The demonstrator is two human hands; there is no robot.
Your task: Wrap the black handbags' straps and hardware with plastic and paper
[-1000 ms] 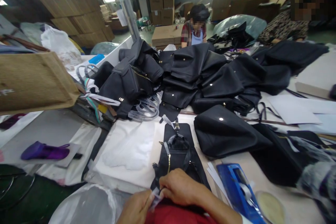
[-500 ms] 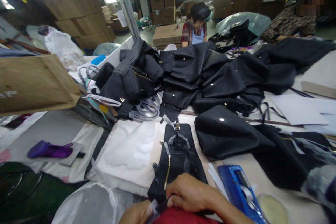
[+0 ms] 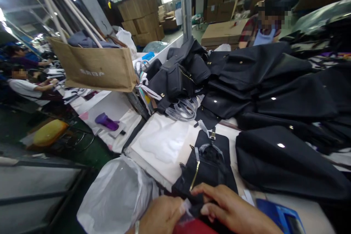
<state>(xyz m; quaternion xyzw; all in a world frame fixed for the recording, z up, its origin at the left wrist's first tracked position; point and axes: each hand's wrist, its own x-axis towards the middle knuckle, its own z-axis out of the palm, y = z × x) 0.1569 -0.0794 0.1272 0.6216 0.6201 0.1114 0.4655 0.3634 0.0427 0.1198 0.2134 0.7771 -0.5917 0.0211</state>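
A black backpack [image 3: 210,170] with a gold zipper lies on the table in front of me, its near end close to my body. My right hand [image 3: 229,206] is closed, thumb and fingers pinching a black part at the near end of the bag. Beside it, my left hand [image 3: 164,214] is closed on a bit of clear plastic film [image 3: 187,204] against the same black part. Whether that part is a strap or the bag's edge I cannot tell. Red cloth shows just below both hands.
Black bags [image 3: 257,69] are heaped behind and to the right. A white-lined bin [image 3: 117,193] stands at lower left. A blue tray [image 3: 279,215] sits at lower right, a purple bottle [image 3: 106,121] at left. A tan bag [image 3: 101,67] hangs nearby. Co-workers sit beyond.
My view has swung left, bringing the tan bag, the bin and people at left further into sight. My left hand shows more fully; both hands stay at the bag's near end.
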